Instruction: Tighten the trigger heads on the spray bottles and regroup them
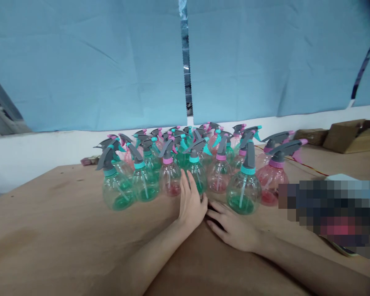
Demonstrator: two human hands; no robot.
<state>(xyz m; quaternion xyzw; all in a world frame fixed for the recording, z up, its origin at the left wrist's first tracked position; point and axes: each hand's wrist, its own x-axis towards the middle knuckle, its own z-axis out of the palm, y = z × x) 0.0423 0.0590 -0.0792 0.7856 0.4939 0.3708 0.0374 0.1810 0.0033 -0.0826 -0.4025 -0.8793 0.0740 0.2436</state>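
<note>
Several round, clear spray bottles with grey trigger heads stand upright in a cluster on the wooden table (64,230). My left hand (192,205) is raised on edge, fingers stretched, in front of a green spray bottle (200,176) with a turquoise collar, and hides part of it; whether they touch I cannot tell. A pink spray bottle (169,181) is just left of those fingers. My right hand (234,226) lies palm down on the tabletop with fingers spread, its fingertips close to my left thumb. Nearest to it stands another green spray bottle (244,193).
A pink spray bottle (273,181) stands at the right front of the cluster. Farther right are an open cardboard box (353,137) and a pixelated area. A blue sheet (111,61) covers the wall behind the table. A thin wire (308,166) runs across the tabletop.
</note>
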